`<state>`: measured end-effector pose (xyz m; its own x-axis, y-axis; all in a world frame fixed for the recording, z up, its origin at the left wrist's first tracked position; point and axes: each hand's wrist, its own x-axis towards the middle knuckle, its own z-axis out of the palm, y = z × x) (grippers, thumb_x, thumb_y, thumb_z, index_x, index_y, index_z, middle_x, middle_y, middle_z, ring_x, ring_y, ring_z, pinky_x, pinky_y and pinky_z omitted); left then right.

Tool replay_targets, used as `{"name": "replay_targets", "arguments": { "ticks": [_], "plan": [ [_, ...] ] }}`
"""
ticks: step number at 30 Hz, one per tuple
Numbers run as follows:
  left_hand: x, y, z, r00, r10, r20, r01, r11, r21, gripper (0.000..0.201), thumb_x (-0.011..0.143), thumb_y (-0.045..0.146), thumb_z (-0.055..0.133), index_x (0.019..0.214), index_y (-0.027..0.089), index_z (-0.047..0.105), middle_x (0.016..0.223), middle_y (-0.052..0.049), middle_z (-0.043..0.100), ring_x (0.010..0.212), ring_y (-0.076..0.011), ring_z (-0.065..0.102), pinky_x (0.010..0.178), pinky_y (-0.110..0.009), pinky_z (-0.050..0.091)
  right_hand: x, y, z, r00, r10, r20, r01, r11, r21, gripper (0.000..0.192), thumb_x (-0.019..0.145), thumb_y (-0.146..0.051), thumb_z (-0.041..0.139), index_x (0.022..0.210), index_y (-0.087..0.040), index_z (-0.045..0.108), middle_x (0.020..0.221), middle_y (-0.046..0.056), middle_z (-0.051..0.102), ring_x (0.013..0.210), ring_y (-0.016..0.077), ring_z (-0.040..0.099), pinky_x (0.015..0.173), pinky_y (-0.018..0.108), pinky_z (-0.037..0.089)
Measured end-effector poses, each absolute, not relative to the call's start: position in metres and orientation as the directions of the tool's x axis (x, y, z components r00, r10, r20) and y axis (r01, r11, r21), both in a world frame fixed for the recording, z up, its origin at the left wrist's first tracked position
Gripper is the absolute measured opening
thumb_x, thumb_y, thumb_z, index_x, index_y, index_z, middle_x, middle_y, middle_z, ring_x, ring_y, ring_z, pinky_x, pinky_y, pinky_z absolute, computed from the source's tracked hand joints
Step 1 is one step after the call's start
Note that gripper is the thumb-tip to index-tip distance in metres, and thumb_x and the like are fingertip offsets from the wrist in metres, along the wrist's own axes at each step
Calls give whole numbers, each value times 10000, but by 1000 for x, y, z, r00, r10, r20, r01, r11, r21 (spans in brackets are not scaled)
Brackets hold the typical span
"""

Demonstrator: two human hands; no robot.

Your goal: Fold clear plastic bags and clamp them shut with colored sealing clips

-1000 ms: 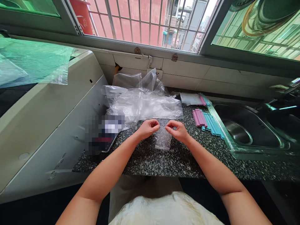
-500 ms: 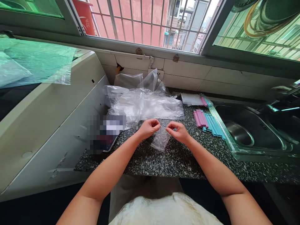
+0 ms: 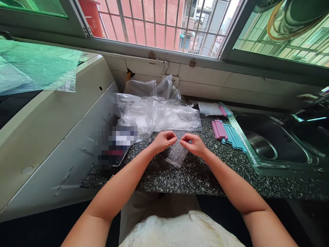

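A small clear plastic bag hangs between my hands, just over the speckled dark countertop. My left hand pinches its upper left edge between thumb and fingers. On the other side, my right hand grips the upper right edge in the same way. The fingertips of both hands are close together, with a narrow gap between them. Behind them lies a loose heap of larger clear plastic bags.
Pink sealing clips and blue sealing clips lie right of my hands, beside the sink. A stack of flat clear bags is behind them. At left are a blurred-out dark object and a pale appliance side.
My hands have drawn slightly closer together, the right one moving a little to the left. The small bag between them looks more slack and wrinkled.
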<state>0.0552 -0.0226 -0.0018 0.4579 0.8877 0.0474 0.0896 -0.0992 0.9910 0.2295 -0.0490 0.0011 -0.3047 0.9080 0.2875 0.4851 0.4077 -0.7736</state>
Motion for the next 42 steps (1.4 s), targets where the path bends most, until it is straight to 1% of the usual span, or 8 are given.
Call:
{"name": "replay_targets", "arguments": {
  "ticks": [4, 7, 10, 15, 22, 29, 36, 42],
  "plan": [
    [53, -22, -1, 456, 888, 55, 79, -102, 992, 224, 660, 352, 582, 645, 130, 557, 552, 41, 473, 532, -71, 388, 531, -221, 318, 230, -49, 3, -272, 918, 289, 461, 388, -798, 166, 741, -280, 552, 614, -172, 552, 563, -12, 529, 538, 95, 438, 529, 231, 368],
    [51, -20, -1, 452, 890, 59, 83, -108, 991, 245, 673, 376, 581, 669, 131, 579, 580, 26, 511, 568, -85, 424, 567, -232, 347, 234, -49, 5, -189, 939, 286, 428, 341, -837, 180, 734, -302, 559, 608, -174, 540, 559, -18, 513, 534, 94, 435, 521, 229, 363],
    [51, -20, -2, 466, 884, 34, 110, -96, 989, 264, 663, 391, 588, 679, 127, 589, 595, 15, 531, 582, -93, 440, 588, -240, 355, 239, -47, 6, -95, 955, 282, 393, 296, -871, 185, 720, -327, 573, 622, -173, 540, 556, -25, 491, 523, 91, 421, 512, 231, 356],
    [51, -20, -3, 492, 871, -2, 179, -99, 979, 280, 648, 406, 598, 667, 126, 588, 573, 19, 520, 559, -93, 428, 564, -235, 332, 243, -45, 6, -6, 960, 280, 351, 265, -898, 215, 707, -364, 586, 620, -174, 535, 545, -31, 464, 503, 87, 392, 498, 236, 341],
    [50, -20, -5, 490, 871, -17, 236, -114, 965, 266, 656, 393, 615, 639, 133, 563, 536, 37, 472, 512, -76, 387, 514, -222, 307, 246, -42, 5, 99, 957, 273, 314, 231, -921, 228, 696, -372, 606, 607, -177, 530, 551, -30, 466, 522, 91, 401, 518, 239, 355],
    [52, -21, -7, 435, 899, 46, 236, -163, 958, 223, 658, 348, 622, 625, 135, 567, 540, 31, 474, 523, -80, 391, 514, -220, 317, 248, -40, 4, 133, 956, 260, 281, 215, -935, 225, 674, -372, 613, 603, -177, 528, 557, -28, 472, 530, 95, 407, 525, 242, 356],
    [51, -19, -7, 425, 904, 44, 226, -154, 962, 208, 668, 323, 607, 609, 131, 553, 509, 42, 457, 501, -71, 376, 504, -216, 308, 251, -38, 4, 160, 952, 260, 272, 211, -939, 223, 661, -369, 629, 595, -176, 537, 556, -26, 485, 537, 96, 415, 526, 241, 361],
    [50, -18, -7, 433, 900, 51, 211, -157, 965, 234, 670, 348, 606, 596, 137, 536, 499, 46, 444, 491, -68, 369, 493, -212, 303, 252, -37, 3, 159, 949, 272, 280, 221, -934, 229, 664, -375, 632, 596, -178, 538, 561, -21, 491, 537, 97, 416, 524, 242, 359]
  ]
}}
